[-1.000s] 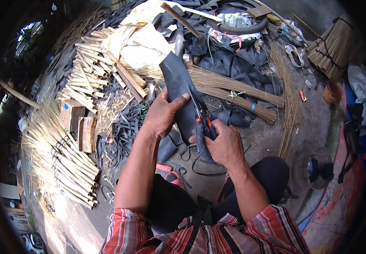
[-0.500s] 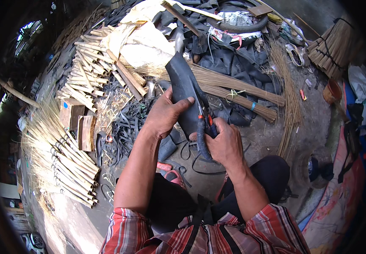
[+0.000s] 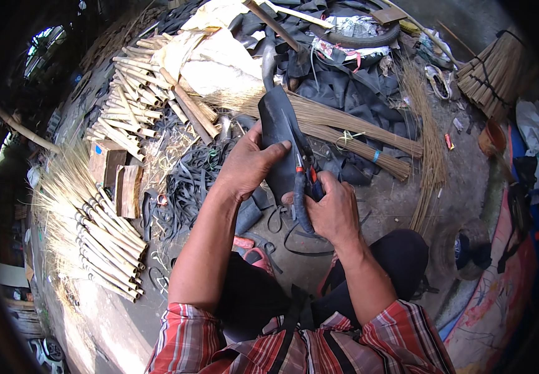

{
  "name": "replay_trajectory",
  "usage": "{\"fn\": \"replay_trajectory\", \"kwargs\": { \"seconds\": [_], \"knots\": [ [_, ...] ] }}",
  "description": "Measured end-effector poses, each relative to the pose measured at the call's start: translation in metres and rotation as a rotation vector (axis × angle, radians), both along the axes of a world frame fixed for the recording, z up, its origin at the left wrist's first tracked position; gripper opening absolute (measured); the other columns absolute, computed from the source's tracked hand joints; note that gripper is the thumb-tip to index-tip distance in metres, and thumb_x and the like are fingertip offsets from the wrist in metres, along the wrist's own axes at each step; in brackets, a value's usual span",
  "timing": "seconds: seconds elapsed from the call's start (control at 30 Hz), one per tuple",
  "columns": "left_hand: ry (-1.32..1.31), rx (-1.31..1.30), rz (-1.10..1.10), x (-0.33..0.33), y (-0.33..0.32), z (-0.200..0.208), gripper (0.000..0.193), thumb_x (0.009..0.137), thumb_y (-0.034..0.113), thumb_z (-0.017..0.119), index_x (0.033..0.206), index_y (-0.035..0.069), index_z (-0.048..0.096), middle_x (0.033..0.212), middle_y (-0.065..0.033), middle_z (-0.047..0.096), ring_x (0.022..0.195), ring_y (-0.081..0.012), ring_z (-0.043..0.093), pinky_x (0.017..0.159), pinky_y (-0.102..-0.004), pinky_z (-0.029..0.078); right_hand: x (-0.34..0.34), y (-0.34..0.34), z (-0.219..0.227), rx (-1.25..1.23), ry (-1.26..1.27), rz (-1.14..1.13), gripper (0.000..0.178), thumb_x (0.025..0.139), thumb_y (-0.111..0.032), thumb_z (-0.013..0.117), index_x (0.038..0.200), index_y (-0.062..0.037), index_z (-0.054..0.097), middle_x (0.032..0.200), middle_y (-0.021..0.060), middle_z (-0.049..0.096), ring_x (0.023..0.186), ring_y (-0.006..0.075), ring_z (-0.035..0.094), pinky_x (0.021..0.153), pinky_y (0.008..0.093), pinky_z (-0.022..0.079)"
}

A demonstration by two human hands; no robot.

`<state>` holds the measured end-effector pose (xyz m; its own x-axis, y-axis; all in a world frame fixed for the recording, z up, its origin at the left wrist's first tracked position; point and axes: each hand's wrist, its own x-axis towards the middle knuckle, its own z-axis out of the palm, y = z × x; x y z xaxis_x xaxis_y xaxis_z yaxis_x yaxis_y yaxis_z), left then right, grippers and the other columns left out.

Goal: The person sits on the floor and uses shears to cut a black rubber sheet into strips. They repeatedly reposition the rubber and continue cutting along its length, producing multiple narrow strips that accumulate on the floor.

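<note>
My left hand grips a long piece of black rubber sheet, its thumb lying across the front. My right hand is closed round the wrapped handles of a pair of scissors, with red and blue near the pivot. The blades point up along the rubber's right part, where a narrow strip stands slightly apart from the sheet. Below my hands, a thin black rubber strip curls on the floor. A tangle of cut black strips lies left of my left forearm.
At left are finished small brooms, wooden blocks and a pile of cut bamboo-like handles. Bundles of thin sticks lie ahead, before black rubber scraps. A tied broom bundle stands far right.
The rubber sheet's upper end has shifted a little right and down in view. My left hand has moved slightly right with it; both hands keep their holds.
</note>
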<state>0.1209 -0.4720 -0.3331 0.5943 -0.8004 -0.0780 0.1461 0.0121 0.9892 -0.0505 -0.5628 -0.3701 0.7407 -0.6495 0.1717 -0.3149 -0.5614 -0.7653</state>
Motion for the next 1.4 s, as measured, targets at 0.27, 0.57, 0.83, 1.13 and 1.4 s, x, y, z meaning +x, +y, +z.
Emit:
{"fn": "replay_trajectory", "kwargs": {
  "seconds": [0.27, 0.57, 0.83, 1.13, 1.4],
  "knots": [
    [0.033, -0.013, 0.054, 0.003, 0.005, 0.007, 0.039, 0.100, 0.008, 0.067, 0.137, 0.002, 0.059, 0.114, -0.0055, 0.072, 0.097, -0.0125, 0.067, 0.092, -0.0303, 0.056, 0.008, 0.003, -0.004, -0.225, -0.171, 0.062, 0.064, 0.075, -0.057, 0.090, 0.090, -0.0001, 0.065, 0.068, 0.0179, 0.067, 0.065, 0.0380, 0.068, 0.061, 0.0469, 0.050],
    [0.035, 0.065, -0.077, 0.005, 0.006, 0.007, 0.045, 0.097, 0.007, 0.070, 0.140, 0.002, 0.057, 0.121, -0.0057, 0.071, 0.103, -0.0139, 0.067, 0.096, -0.0308, 0.054, -0.001, -0.001, -0.002, 0.023, -0.003, 0.032, 0.062, 0.076, -0.054, 0.090, 0.097, -0.0017, 0.066, 0.069, 0.0152, 0.068, 0.064, 0.0387, 0.067, 0.061, 0.0466, 0.049],
    [-0.033, 0.117, -0.149, 0.002, 0.012, 0.009, 0.046, 0.097, 0.007, 0.072, 0.139, 0.000, 0.056, 0.121, -0.0071, 0.071, 0.102, -0.0142, 0.067, 0.094, -0.0312, 0.056, 0.007, -0.002, -0.004, -0.100, -0.148, 0.034, 0.057, 0.076, -0.052, 0.092, 0.089, -0.0019, 0.068, 0.064, 0.0089, 0.063, 0.058, 0.0211, 0.059, 0.059, 0.0398, 0.047],
    [-0.119, 0.160, -0.237, 0.008, 0.013, 0.005, 0.041, 0.097, 0.004, 0.070, 0.136, 0.000, 0.058, 0.117, -0.0031, 0.072, 0.102, -0.0121, 0.066, 0.098, -0.0296, 0.052, 0.006, -0.001, 0.001, 0.108, -0.100, 0.014, 0.056, 0.078, -0.051, 0.091, 0.091, -0.0009, 0.068, 0.066, 0.0091, 0.062, 0.059, 0.0199, 0.058, 0.058, 0.0394, 0.047],
    [-0.052, 0.185, -0.265, 0.007, 0.010, 0.001, 0.032, 0.097, 0.001, 0.068, 0.129, -0.001, 0.062, 0.115, -0.0028, 0.072, 0.101, -0.0112, 0.065, 0.097, -0.0291, 0.052, 0.002, -0.007, 0.005, 0.244, 0.050, 0.018, 0.069, 0.078, -0.063, 0.086, 0.100, 0.0009, 0.070, 0.087, 0.0191, 0.072, 0.082, 0.0366, 0.073, 0.073, 0.0463, 0.054]
  ]
}}
